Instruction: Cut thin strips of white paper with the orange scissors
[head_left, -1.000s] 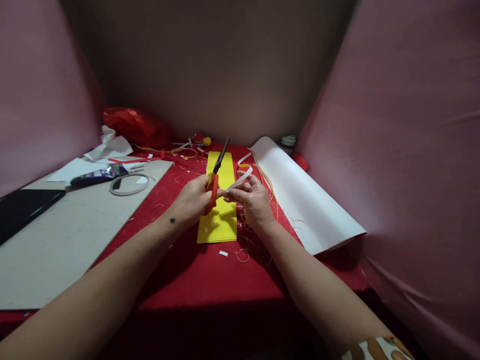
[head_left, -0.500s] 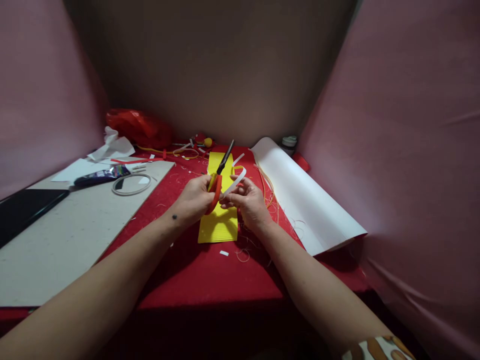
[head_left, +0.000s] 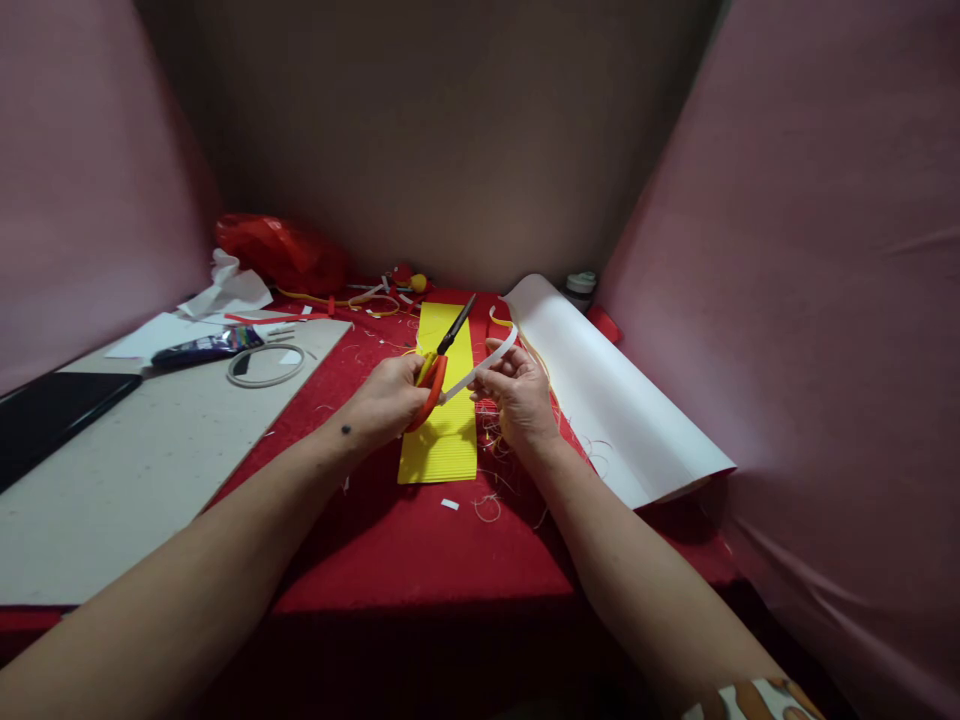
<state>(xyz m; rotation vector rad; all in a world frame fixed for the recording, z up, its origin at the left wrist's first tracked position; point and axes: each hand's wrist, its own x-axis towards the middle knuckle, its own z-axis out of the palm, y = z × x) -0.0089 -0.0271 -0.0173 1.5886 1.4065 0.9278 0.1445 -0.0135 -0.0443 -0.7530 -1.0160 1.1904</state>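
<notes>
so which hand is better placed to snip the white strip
Probably the left hand: it holds the scissors by their handles, blades pointing up and away from the person. The right hand has the white strip between its fingers, so it seems better suited to steadying it.

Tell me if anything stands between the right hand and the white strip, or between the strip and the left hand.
Nothing visible blocks the right hand: it holds the white strip. The strip's lower end reaches the left hand, close by the handles of the scissors held there; I see nothing else between them.
</notes>
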